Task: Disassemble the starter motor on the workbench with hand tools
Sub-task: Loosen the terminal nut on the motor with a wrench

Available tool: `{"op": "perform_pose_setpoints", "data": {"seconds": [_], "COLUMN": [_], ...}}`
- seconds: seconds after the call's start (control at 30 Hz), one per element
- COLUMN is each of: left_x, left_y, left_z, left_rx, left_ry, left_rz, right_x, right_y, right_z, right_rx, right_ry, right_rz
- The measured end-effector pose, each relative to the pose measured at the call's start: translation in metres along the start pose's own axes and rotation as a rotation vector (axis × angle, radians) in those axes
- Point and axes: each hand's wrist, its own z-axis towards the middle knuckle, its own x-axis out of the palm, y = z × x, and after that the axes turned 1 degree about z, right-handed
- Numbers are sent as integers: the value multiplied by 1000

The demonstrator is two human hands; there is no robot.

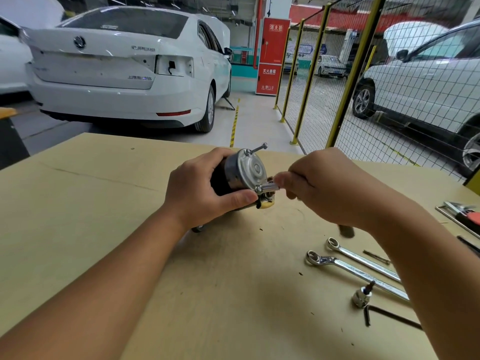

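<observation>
The starter motor (237, 175) is held just above the middle of the workbench (78, 203), its silver end cap (253, 168) turned toward the camera. The left hand (201, 188) grips the dark body of the motor, fingers curled over the top and thumb pressed along the underside next to the cap.

One long through-bolt (257, 148) stands partly withdrawn from the upper edge of the cap, tilted up and away from the motor. At the cap's lower edge a second bolt (267, 188) projects toward the right hand (330, 188), whose fingertips are closed in a pinch on its shaft (the contact is slightly blurred).

To the right of the motor and nearer the camera, two ring spanners (363, 266) lie flat on the workbench side by side, partly covered by the right forearm. Nearer still than these sit a small socket with a bit (362, 296) and a black hex key (384, 314), just beside each other. At the bench edge well to the right of the motor lies a tool tray (457, 216), only partly in frame.
</observation>
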Motion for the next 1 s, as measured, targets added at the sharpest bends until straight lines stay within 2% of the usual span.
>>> {"op": "perform_pose_setpoints", "data": {"seconds": [0.1,0.27,0.47,0.67,0.87,0.93,1.0], "left_x": [0,-1,0,-1,-2,-2,-2], "left_y": [-1,2,2,2,1,1,1], "left_z": [0,1,1,1,1,1,1], "left_rx": [15,-16,-21,-18,-28,-29,-29], "left_ry": [-4,7,3,4,13,14,16], "left_rz": [11,-19,-15,-15,-21,-20,-19], "right_x": [-1,-1,1,-2,-15,-17,-12], "right_y": [4,6,2,5,-1,-6,-9], "right_z": [-2,-4,-1,-3,-5,-4,-4], "right_rx": [-46,-75,-40,-171,-161,-88,-35], "right_ry": [-43,-97,-32,-145,-264,-236,-100], "right_rz": [-35,60,-2,38,80,122,100]}}
